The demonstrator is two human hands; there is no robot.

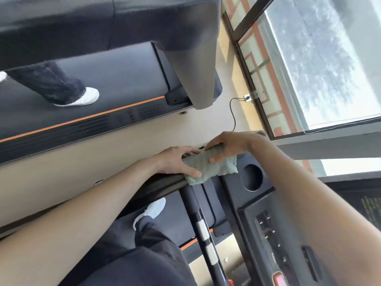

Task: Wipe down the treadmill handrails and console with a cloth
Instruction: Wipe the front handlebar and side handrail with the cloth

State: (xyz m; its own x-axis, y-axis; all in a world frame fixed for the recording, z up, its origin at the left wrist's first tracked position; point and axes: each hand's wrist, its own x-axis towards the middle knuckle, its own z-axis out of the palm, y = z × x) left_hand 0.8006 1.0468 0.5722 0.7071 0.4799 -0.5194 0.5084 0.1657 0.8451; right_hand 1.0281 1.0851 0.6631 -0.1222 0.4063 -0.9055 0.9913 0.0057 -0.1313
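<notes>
Cloth of pale green ribbed fabric (208, 167) lies draped over the dark padded handrail (165, 183) of the treadmill, just beside the round cup holder (252, 177) in the dark console (274, 234). The hands sit close together, both on it. The right hand (225, 149) pinches the cloth, fingers over its far edge and thumb on top. The left hand (176, 162) curls round the handrail at the cloth's left end, thumb pressing a corner down (whether its fingers also catch fabric cannot be told). On the neighbouring treadmill's black belt (123, 79) stands another person's white shoe (82, 98). A thin black cable (234, 116) trails over the pale floor (206, 124).
</notes>
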